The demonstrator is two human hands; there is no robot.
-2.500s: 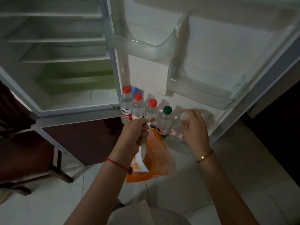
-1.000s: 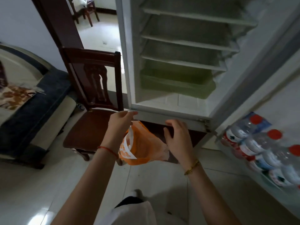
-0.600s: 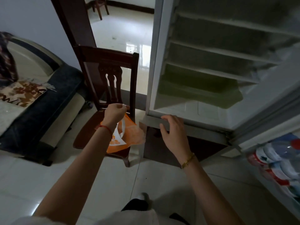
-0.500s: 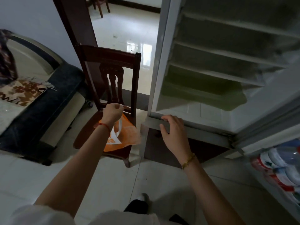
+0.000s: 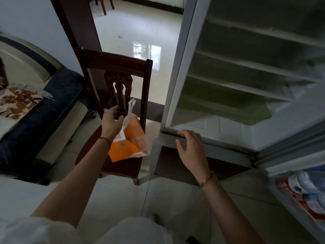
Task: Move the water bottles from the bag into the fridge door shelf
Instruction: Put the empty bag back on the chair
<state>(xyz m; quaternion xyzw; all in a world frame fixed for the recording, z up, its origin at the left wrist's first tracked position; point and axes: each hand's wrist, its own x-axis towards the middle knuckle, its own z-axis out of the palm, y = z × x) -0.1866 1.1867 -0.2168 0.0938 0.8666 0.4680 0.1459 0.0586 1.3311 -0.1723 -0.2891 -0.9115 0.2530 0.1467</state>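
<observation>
Sofa (image 5: 44, 110) hugs the far left, so that side's tight. Next comes the chair (image 5: 116, 66), and the bag (image 5: 130, 143) lies slumped and flat on its seat, looks empty to us, probably parked there just to get it out of the way. Our left hand (image 5: 112, 124) hovers over it, grip wide, fingers spread, holding nothing. Right hand (image 5: 191, 148) sits by the fridge (image 5: 246, 85) bottom ledge, grip loose and empty; can't tell if it's touching. Floor between chair and fridge is bare, so there's room to step. The bottles (image 5: 306, 192) are far right, packed in the door shelf (image 5: 274, 194), blurry. We'd say the job's basically done.
</observation>
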